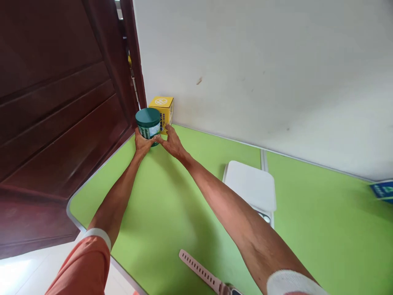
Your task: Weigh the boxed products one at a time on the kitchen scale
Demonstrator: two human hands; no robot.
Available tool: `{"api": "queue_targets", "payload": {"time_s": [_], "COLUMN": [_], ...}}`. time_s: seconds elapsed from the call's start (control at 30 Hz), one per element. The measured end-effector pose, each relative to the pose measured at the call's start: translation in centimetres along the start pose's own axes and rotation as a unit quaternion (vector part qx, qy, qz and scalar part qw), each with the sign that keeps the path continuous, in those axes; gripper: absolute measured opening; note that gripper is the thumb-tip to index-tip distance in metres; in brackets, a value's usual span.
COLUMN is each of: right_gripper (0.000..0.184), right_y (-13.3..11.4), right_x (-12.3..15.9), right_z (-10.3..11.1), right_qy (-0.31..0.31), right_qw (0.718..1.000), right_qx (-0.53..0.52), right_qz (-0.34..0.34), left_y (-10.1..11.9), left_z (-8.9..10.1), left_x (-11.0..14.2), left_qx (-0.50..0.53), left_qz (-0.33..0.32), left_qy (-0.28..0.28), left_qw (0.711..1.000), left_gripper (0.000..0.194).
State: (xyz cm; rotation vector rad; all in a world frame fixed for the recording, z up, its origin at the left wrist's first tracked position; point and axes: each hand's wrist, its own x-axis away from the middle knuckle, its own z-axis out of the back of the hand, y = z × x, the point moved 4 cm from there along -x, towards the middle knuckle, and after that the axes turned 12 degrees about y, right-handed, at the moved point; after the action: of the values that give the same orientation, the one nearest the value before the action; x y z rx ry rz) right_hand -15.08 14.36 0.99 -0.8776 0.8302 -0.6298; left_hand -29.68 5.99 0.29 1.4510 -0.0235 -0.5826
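A dark green lidded jar (148, 117) with a printed label stands upright at the far left corner of the green table. My left hand (143, 141) is wrapped round its lower left side, with the thumb across the front. My right hand (172, 143) is at the jar's right side, its thumb reaching to the jar's front near my left thumb. The fingers of my right hand are spread apart, with one finger raised in front of a yellow box (167, 110). That box stands behind and to the right of the jar, partly hidden by it.
A white kitchen scale (251, 186) lies on the green table (153, 196), right of my right forearm. A pink-strapped watch (201, 268) rests at the near edge. A blue and green package (382, 190) sits far right. A white wall and dark red door (61, 102) border the table.
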Motion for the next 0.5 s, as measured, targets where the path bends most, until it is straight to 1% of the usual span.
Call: {"api": "queue_targets", "payload": {"time_s": [0.07, 0.1, 0.23, 0.33, 0.43, 0.5], "right_gripper": [0.123, 0.123, 0.105, 0.097, 0.095, 0.092], "right_y": [-0.1, -0.5, -2.8, -4.4, -6.0, -7.2], "right_x": [1.2, 2.0, 6.4, 10.1, 13.5, 15.3], "right_z": [0.5, 0.9, 2.7, 4.7, 7.8, 10.5], "right_qy": [0.025, 0.032, 0.029, 0.026, 0.048, 0.077], "right_qw": [0.998, 0.997, 0.995, 0.994, 0.992, 0.992], "right_qx": [-0.014, -0.023, -0.053, -0.047, -0.029, -0.017], "right_qz": [-0.059, -0.073, -0.075, -0.097, -0.115, -0.101], "left_y": [0.3, 0.4, 1.1, 2.0, 4.3, 6.8], "left_z": [0.4, 0.7, 1.9, 3.1, 3.4, 2.6], "left_x": [0.7, 1.4, 5.7, 9.3, 12.3, 14.0], "left_qx": [-0.017, -0.022, -0.029, -0.034, -0.032, -0.010], "left_qz": [-0.008, -0.014, -0.034, -0.043, -0.069, -0.092], "left_qy": [-0.009, -0.022, -0.097, -0.124, -0.146, -0.160], "left_qw": [1.000, 0.999, 0.994, 0.991, 0.986, 0.983], "left_gripper": [0.093, 0.092, 0.089, 0.092, 0.094, 0.096]}}
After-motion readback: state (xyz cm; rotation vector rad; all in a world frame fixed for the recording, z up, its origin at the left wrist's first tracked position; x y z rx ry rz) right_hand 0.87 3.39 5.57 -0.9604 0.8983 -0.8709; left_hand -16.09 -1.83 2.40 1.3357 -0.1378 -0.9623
